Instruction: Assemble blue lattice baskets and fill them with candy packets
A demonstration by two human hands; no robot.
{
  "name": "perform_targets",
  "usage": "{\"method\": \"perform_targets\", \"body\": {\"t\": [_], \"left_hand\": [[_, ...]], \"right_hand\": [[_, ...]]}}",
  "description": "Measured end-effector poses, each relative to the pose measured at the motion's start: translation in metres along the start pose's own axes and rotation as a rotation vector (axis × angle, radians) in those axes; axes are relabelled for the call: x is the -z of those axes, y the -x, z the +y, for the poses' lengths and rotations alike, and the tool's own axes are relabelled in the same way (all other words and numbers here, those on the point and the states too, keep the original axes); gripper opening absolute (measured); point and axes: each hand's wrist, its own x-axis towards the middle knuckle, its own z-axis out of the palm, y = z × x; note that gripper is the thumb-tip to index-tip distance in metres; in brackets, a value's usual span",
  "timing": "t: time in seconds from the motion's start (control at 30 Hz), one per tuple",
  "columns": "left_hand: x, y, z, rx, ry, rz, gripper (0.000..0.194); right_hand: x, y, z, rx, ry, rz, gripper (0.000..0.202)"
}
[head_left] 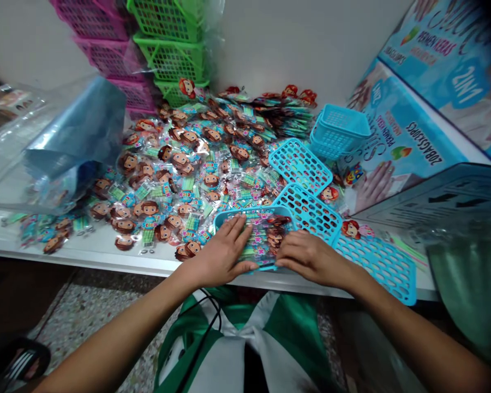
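A light-blue plastic basket (219, 221) sits at the table's front edge, filled with a layer of small clear candy packets (264, 240) with cartoon heads. Across the left part of that layer lies my left hand (225, 248), its fingers stretched out and flat on the packets. My right hand (306, 254) is at the basket's right end, fingers curled in by the packets' heads; what they pinch is hidden. Perforated light-blue lids (306, 210) lie just behind and right of the right hand, and another perforated lid (387, 273) is under the right forearm.
A wide heap of candy packets (184, 164) covers the table's middle. Stacked pink baskets (102, 54) and green baskets (172, 57) stand behind it. Nested blue baskets (339, 128) and printed cartons (413, 131) are at right. A clear plastic bag (65, 142) lies at left.
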Motion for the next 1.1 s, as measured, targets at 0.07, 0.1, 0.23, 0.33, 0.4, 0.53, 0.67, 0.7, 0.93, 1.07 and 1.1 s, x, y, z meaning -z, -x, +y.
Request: {"method": "perform_targets", "body": {"t": [0.07,0.1,0.23,0.33,0.4,0.53,0.67,0.7,0.93,1.07,1.1], "left_hand": [[-0.002,-0.001,0.002,0.016,-0.03,0.006,0.074],[-0.002,-0.002,0.003,0.023,-0.039,0.008,0.073],[0.001,-0.003,0.008,0.022,-0.045,0.007,0.071],[0.001,-0.005,0.01,0.017,-0.076,0.003,0.06],[0.0,-0.006,0.01,0.006,-0.098,-0.004,0.053],[0.0,-0.007,0.008,-0.021,-0.128,-0.025,0.05],[0.001,-0.007,0.009,-0.011,-0.156,-0.016,0.046],[0.001,-0.007,0.009,-0.009,-0.158,-0.013,0.046],[-0.003,-0.005,0.009,-0.007,-0.186,0.056,0.047],[-0.004,-0.004,0.01,-0.013,-0.199,0.103,0.054],[-0.003,-0.004,0.01,-0.001,-0.201,0.109,0.056]], "right_hand": [[-0.005,-0.004,0.0,-0.13,-0.014,0.062,0.017],[-0.007,-0.006,-0.001,-0.202,-0.006,0.087,0.015],[-0.013,-0.013,-0.008,-0.369,0.172,0.056,0.016],[-0.014,-0.015,-0.013,-0.414,0.307,0.0,0.021],[-0.014,-0.014,-0.014,-0.419,0.344,-0.014,0.023],[-0.012,-0.007,-0.009,-0.358,0.286,0.007,0.023],[-0.006,0.002,0.006,-0.278,0.068,0.335,0.021],[-0.003,0.002,0.01,-0.291,0.068,0.438,0.024],[0.001,-0.035,0.028,-0.094,0.219,0.203,0.029],[-0.006,-0.046,0.031,-0.027,0.091,0.13,0.031],[-0.007,-0.047,0.031,-0.018,0.066,0.129,0.033]]}}
